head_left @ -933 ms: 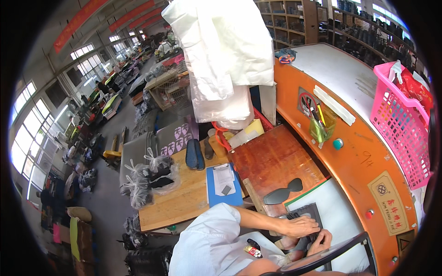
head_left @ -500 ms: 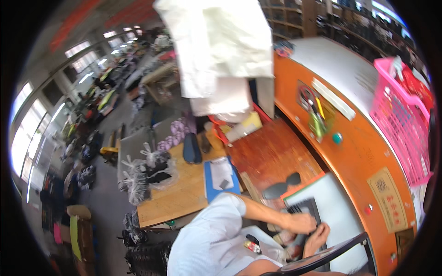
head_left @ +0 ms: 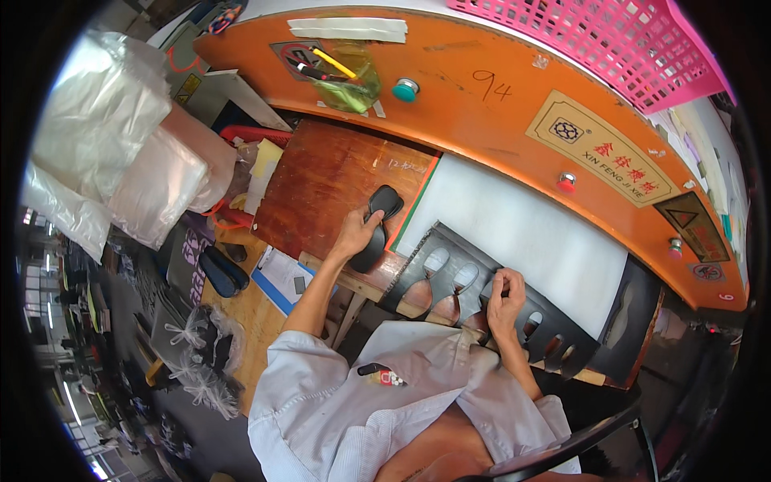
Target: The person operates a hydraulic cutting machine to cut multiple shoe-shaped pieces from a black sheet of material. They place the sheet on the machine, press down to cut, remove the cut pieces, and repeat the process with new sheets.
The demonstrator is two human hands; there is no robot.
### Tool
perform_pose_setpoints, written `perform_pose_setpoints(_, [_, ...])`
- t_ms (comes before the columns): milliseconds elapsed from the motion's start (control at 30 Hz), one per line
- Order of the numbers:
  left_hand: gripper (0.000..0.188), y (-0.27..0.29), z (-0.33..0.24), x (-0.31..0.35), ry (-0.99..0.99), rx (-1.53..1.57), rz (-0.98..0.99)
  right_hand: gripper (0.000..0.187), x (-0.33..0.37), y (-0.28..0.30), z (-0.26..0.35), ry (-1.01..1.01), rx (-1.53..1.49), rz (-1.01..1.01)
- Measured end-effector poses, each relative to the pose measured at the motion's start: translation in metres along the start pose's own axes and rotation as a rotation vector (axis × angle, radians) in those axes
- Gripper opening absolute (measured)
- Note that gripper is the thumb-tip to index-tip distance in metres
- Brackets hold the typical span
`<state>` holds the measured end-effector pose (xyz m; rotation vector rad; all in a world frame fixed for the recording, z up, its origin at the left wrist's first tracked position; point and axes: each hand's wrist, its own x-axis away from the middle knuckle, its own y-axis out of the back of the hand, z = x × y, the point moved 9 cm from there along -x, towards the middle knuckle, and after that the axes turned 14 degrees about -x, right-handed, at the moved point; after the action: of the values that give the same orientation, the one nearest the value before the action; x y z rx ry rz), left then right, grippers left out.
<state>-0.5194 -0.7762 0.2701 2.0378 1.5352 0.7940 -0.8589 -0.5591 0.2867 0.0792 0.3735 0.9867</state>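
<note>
My left hand [head_left: 356, 234] is closed around black shoe-sole pieces [head_left: 369, 247] at the right edge of a reddish-brown wooden board [head_left: 321, 173]. The thumb lies on top of them, and their broad end [head_left: 385, 200] points away from me. In front of my body lies a black sheet [head_left: 438, 238] with sole-shaped holes cut through it. My right hand [head_left: 506, 299] is over the middle of this sheet, its fingers curled together. Whatever they may hold is hidden. Under the sheet's far side is a white cutting pad [head_left: 514, 217].
An orange machine beam [head_left: 458, 88] with a green button [head_left: 405, 90] and a red button [head_left: 567, 182] spans the far side. A pink basket [head_left: 594, 40] stands on it. Plastic sheets [head_left: 112, 120] hang at left. A blue clipboard [head_left: 273, 293] lies on the side table.
My view has swung from the left round to the machine. My hands, close together before, are now apart: the left has moved to the sole pieces on the board, the right remains at the black sheet.
</note>
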Motion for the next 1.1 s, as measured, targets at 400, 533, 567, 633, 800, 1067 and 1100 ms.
perform_pose_setpoints(400, [0.083,-0.018,-0.026,-0.01,-0.028,-0.632,-0.324,0.003,0.001,-0.001,0.002,0.045,0.016,-0.024])
perform_pose_setpoints(533, [0.071,-0.024,-0.032,-0.023,-0.036,-0.659,-0.285,0.003,0.001,-0.001,0.004,0.081,0.035,-0.027])
perform_pose_setpoints(567, [0.067,-0.024,-0.032,-0.023,-0.028,-0.676,-0.275,0.003,0.001,-0.001,0.006,0.096,0.045,-0.028])
perform_pose_setpoints(633, [0.061,-0.022,-0.033,-0.021,-0.039,-0.644,-0.291,0.003,0.001,-0.001,0.005,0.088,0.03,-0.029])
perform_pose_setpoints(800, [0.051,-0.019,-0.015,-0.024,0.081,-0.389,-0.26,0.003,0.0,-0.001,0.004,0.076,0.036,-0.028])
perform_pose_setpoints(1067, [0.111,0.009,-0.027,0.044,-0.102,-0.485,-0.128,0.006,0.0,-0.001,0.004,0.064,0.018,-0.033])
perform_pose_setpoints(1100, [0.113,-0.001,-0.022,0.057,-0.083,-0.501,-0.058,0.007,0.0,-0.001,0.005,0.064,0.004,-0.038])
